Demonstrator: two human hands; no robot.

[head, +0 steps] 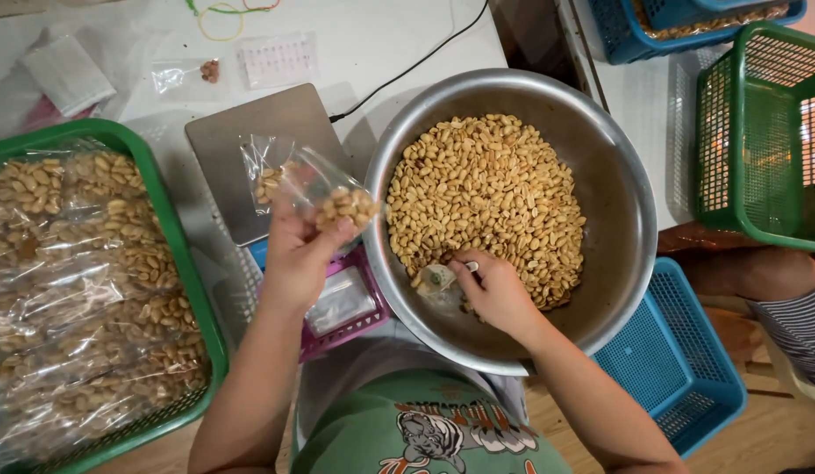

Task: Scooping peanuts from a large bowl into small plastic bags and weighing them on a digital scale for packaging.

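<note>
From the head view, my left hand (pixel 298 254) pinches a small clear bag (pixel 324 195) partly filled with peanuts, held up over the grey scale (pixel 250 149) on the tabletop (pixel 381 44). My right hand (pixel 493 291) is down inside the big metal bowl (pixel 618 184), fingers closed around a small scoop (pixel 436 279) at the edge of the loose peanuts (pixel 486 189). A green basket (pixel 175 237) of filled bags sits at my left, a blue basket (pixel 679 360) at my right.
</note>
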